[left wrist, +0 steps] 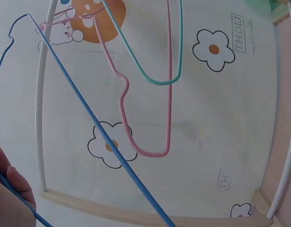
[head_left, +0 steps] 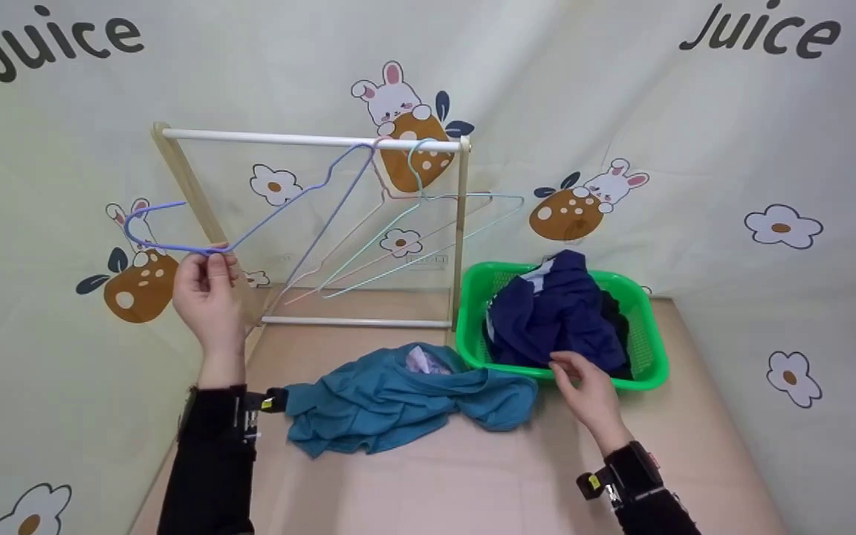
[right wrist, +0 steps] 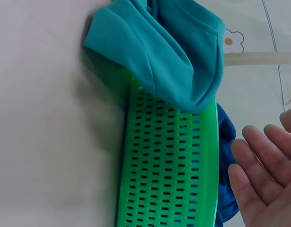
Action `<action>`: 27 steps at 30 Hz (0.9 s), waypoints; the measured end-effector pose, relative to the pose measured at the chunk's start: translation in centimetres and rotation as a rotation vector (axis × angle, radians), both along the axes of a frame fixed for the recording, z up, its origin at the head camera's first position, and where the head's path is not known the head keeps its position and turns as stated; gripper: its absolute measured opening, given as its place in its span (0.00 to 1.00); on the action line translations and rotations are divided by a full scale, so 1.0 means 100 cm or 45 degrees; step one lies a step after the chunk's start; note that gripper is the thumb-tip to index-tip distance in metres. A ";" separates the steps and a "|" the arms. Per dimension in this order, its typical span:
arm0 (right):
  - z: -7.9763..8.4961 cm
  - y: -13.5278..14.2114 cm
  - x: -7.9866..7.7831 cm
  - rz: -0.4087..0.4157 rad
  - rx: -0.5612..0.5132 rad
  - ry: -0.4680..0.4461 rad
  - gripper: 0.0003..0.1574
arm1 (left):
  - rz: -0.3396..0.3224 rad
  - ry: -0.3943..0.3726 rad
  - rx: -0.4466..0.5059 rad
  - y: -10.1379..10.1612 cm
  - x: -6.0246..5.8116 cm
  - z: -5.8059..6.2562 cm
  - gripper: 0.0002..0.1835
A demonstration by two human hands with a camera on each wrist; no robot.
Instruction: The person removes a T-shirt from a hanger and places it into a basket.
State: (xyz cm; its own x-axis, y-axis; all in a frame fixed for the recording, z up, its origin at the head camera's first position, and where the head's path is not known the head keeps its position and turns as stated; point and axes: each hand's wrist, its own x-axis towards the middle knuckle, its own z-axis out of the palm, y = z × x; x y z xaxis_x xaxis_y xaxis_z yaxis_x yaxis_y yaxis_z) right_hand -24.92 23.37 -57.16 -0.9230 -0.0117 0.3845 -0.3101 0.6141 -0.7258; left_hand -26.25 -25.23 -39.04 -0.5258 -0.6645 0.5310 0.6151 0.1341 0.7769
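Note:
Near its hook, a blue clothes hanger (head_left: 279, 215) is pinched by my left hand (head_left: 209, 293), left of the rack. The hanger's far corner reaches up to the rack's top bar. In the left wrist view, the blue hanger (left wrist: 95, 120) crosses in front of a pink hanger (left wrist: 124, 101) and a mint green hanger (left wrist: 140, 71). Beside the green basket's (head_left: 655, 371) near rim is my right hand (head_left: 588, 390), fingers loosely extended and holding nothing. Navy clothing (head_left: 554, 319) fills the basket. A teal garment (head_left: 398, 401) lies crumpled on the floor between my hands, one end against the basket.
The clothes rack has a white top bar (head_left: 272, 138), wooden side posts (head_left: 462, 223) and a low white bar (head_left: 354, 322). The pink and green hangers hang near its right end. Printed cloth (head_left: 733, 148) covers the walls behind and on both sides.

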 end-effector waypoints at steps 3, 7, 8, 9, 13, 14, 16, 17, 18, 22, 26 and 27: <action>0.001 0.005 0.000 -0.014 -0.008 0.007 0.13 | 0.052 -0.049 -0.060 -0.007 -0.002 0.001 0.08; 0.001 0.009 0.000 -0.027 -0.009 0.033 0.13 | 0.122 -0.112 -0.141 -0.015 -0.007 -0.002 0.09; 0.001 0.010 0.000 -0.029 -0.007 0.043 0.12 | 0.141 -0.129 -0.164 -0.016 -0.008 -0.003 0.09; 0.000 0.011 0.000 -0.028 -0.010 0.054 0.12 | 0.154 -0.144 -0.180 -0.017 -0.009 -0.003 0.10; 0.000 0.013 -0.001 -0.026 -0.011 0.083 0.12 | 0.170 -0.230 -0.250 -0.013 -0.012 -0.003 0.09; 0.000 0.013 -0.001 -0.026 -0.010 0.085 0.12 | 0.169 -0.252 -0.273 -0.012 -0.014 -0.002 0.09; 0.001 0.013 -0.001 -0.025 -0.002 0.080 0.13 | 0.166 -0.297 -0.319 -0.009 -0.017 0.000 0.09; 0.002 0.013 -0.002 -0.026 0.004 0.076 0.13 | 0.167 -0.313 -0.342 -0.007 -0.019 0.001 0.09; 0.002 0.013 -0.002 -0.025 0.008 0.071 0.13 | 0.169 -0.325 -0.366 -0.006 -0.021 0.003 0.08; 0.006 0.011 -0.003 -0.024 0.012 0.064 0.13 | 0.177 -0.359 -0.454 0.002 -0.029 0.012 0.09; 0.008 0.010 -0.003 -0.016 -0.004 0.087 0.14 | 0.156 -0.376 -0.554 0.010 -0.038 0.024 0.08; 0.008 0.009 -0.003 -0.015 -0.007 0.094 0.14 | 0.143 -0.378 -0.579 0.013 -0.040 0.027 0.09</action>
